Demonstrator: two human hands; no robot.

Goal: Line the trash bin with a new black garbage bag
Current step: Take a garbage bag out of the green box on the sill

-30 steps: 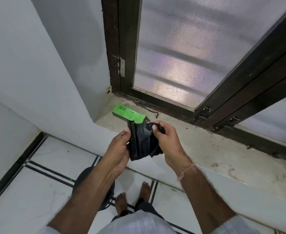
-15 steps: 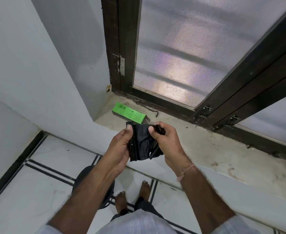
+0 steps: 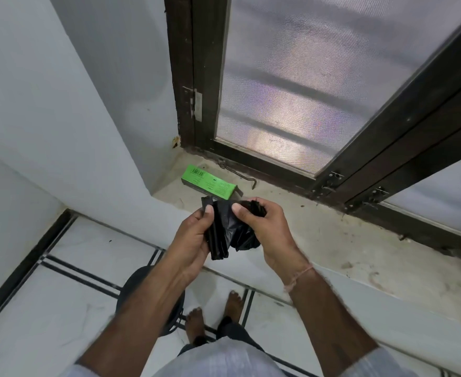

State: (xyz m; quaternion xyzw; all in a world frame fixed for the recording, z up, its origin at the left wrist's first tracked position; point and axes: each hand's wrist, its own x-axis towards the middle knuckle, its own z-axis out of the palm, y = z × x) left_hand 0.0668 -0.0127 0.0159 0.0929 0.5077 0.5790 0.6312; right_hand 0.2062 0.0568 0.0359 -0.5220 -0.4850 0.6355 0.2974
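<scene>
Early going: black garbage bag folded and bunched at chest height, pinched between left hand and right hand, not yet opened; trash bin (mostly hidden below the forearm) unlined.

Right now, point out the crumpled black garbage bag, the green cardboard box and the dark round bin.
crumpled black garbage bag (image 3: 225, 229): head view, its middle.
green cardboard box (image 3: 209, 181): head view, top face.
dark round bin (image 3: 134, 278): head view, visible rim.
</scene>
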